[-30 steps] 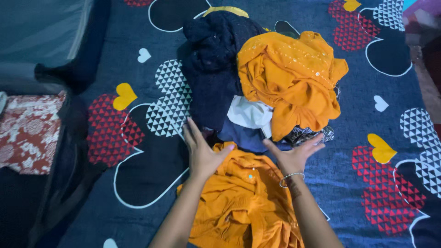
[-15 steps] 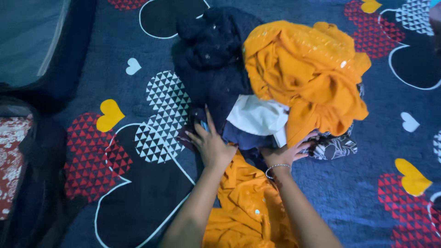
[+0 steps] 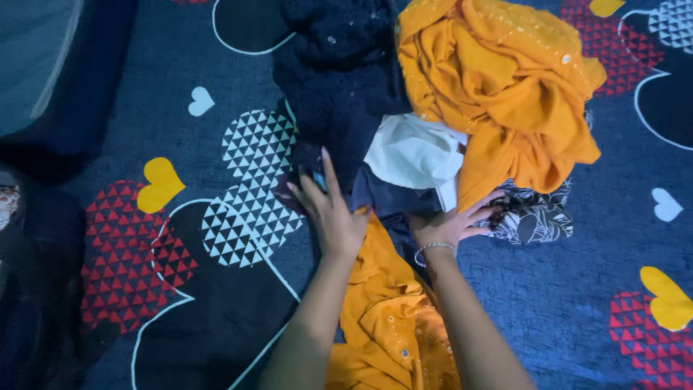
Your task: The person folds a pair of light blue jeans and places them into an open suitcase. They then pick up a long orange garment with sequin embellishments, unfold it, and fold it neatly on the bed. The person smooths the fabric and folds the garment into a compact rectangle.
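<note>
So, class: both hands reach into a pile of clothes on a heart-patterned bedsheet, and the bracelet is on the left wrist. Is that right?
Not quite. The bracelet is on the right wrist, just below the right hand, not the left hand. The head view shows it. The rest holds: both hands reach into the pile of clothes on the heart-patterned bedsheet.

Both my forearms reach up from the bottom edge. My left hand lies flat, fingers straight and spread. My right hand lies palm down, fingers splayed rightward, bracelet at the wrist.
</note>
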